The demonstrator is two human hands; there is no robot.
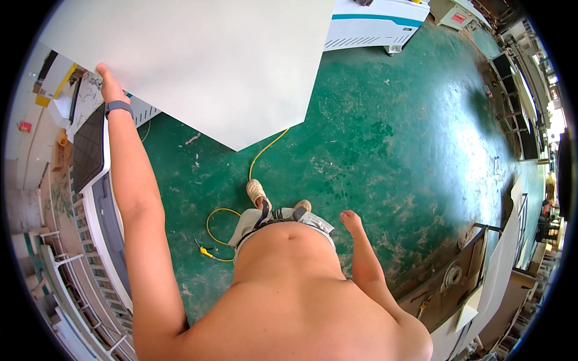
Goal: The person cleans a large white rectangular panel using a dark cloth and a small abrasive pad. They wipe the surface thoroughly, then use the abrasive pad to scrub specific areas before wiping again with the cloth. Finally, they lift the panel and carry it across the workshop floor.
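A large pale grey-white board [217, 60] spreads across the upper left, one corner pointing toward me over the floor. At its left edge is my left hand [111, 85], with a dark band on the wrist. The thumb lies along the board's edge and the fingers are hidden beneath, so the hand is closed on it. My right hand [349, 221] hangs low beside my right hip, apart from the board. Its fingers look loosely curled, and nothing shows in them.
Behind the board stands a white machine [367, 27] with a teal stripe. A yellow air hose [265, 150] runs over the green floor [373, 132] past my feet, ending near a yellow nozzle [206, 253]. A dark screen [90, 147] is at left; leaning panels [487, 283] line the right.
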